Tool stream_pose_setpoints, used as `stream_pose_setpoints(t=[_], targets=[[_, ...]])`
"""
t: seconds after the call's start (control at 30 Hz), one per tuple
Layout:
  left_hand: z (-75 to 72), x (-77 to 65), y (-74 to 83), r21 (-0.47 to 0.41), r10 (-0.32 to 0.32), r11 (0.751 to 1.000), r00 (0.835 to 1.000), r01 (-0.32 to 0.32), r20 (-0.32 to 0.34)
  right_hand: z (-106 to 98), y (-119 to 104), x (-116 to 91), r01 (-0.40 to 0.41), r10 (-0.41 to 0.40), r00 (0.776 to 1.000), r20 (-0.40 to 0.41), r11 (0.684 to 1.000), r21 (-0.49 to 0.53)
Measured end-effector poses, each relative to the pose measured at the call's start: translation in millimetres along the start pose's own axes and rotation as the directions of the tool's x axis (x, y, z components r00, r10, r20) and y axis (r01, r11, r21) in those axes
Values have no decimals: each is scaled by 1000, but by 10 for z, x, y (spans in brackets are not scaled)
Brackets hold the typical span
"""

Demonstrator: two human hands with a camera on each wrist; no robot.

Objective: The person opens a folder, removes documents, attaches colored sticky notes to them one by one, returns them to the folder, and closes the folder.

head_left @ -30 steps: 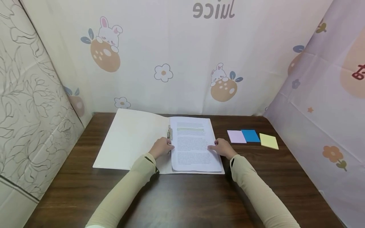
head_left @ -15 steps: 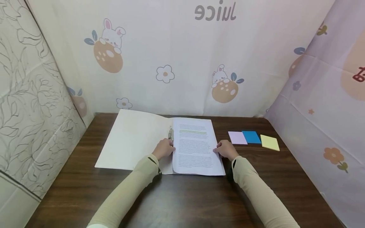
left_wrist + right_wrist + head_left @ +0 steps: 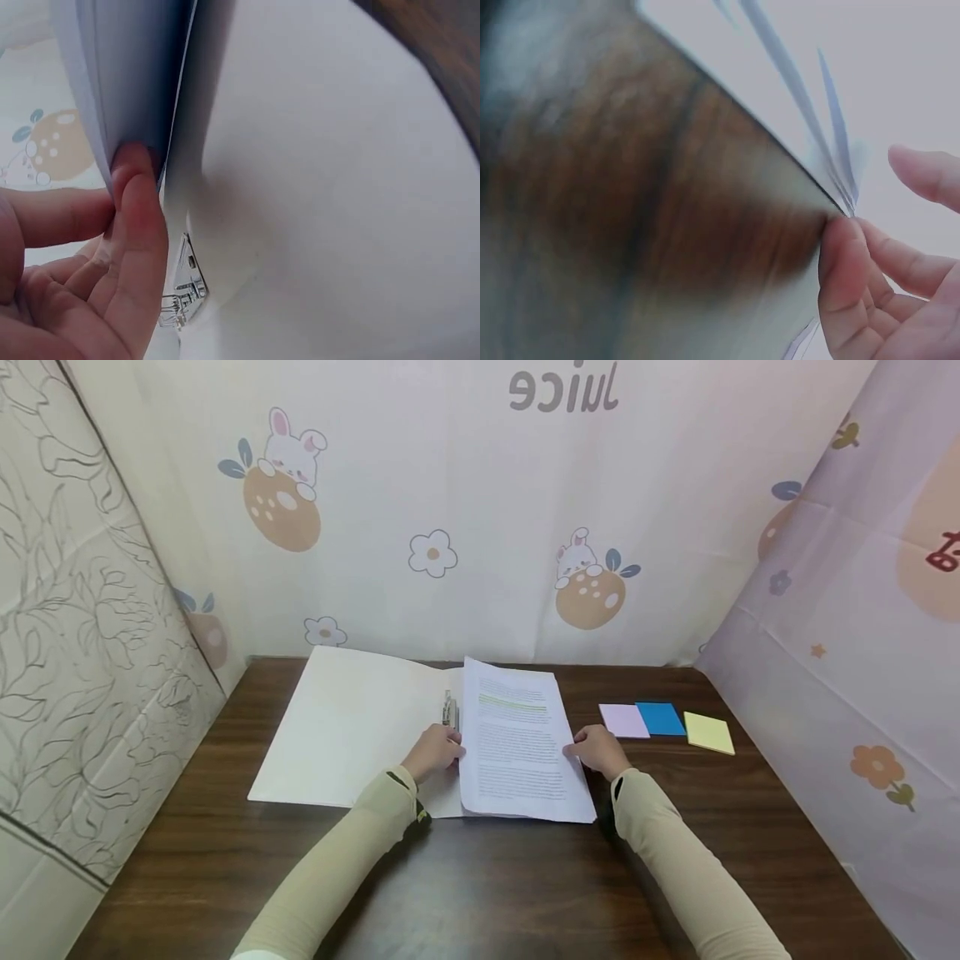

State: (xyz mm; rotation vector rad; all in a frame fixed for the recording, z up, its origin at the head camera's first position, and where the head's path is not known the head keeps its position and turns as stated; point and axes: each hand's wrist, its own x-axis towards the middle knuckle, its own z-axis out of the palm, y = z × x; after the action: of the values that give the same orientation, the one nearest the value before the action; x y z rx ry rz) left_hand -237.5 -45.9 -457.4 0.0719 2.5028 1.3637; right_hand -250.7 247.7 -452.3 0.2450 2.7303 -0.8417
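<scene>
Stack of printed sheets [image 3: 517, 752], white: raised at its left side over the right half of a white folder [image 3: 352, 727], beyond the middle of the tabletop, toward its far edge. Dense lines of dark type, too small to read; a green highlighted band near the head of the page. Far left corner of the stack stands up.

Folder, laid wide, both covers toward the table's far edge; metal clip [image 3: 450, 710] at the spine, just left of the sheets.

Sticky-note pads, three, near the table's far right corner: lilac [image 3: 624, 722] touching blue [image 3: 660, 719], then yellow [image 3: 708, 733], nearest the right edge.

Table [image 3: 495, 885]: dark brown wood grain, glossy toward the near edge.

Back curtain [image 3: 495, 485]: pale, printed with rabbits on orange fruit and white flowers; grey lettering "Juice", mirror-reversed. Left curtain [image 3: 82, 568]: line-drawn flowers. Right curtain [image 3: 817, 652]: lilac, a red character cut by the frame.

Left hand [image 3: 432, 752]: thumb and fingers closed together, pinching the stack's left edge. Right hand [image 3: 602, 752]: fingers curled under the right edge, thumb above, gripping the sheets. Both forearms, in beige sleeves [image 3: 330, 868], reach in from the near edge.
</scene>
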Motion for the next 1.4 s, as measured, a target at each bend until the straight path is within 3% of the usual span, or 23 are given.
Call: stream_pose_setpoints(t=[0.13,0.33,0.67,1.07,1.4], targets=[[-28,-8,-22,-100,-9,995,1000,10,12,16,6,21,9,-9,1000,-8,1000,1],[-51,17,-66,-142,-29,989,999,32,23,29,8,34,-2,1,1000,11,998,58],[-46,18,-74,-142,-35,989,999,40,39,13,35,14,-4,1,1000,12,956,292],[42,-2,-17,-136,15,991,997,-5,72,-13,59,40,-27,45,998,-49,949,314],[11,-55,-20,-78,-4,997,998,9,63,-25,72,26,-31,60,995,-75,940,339]])
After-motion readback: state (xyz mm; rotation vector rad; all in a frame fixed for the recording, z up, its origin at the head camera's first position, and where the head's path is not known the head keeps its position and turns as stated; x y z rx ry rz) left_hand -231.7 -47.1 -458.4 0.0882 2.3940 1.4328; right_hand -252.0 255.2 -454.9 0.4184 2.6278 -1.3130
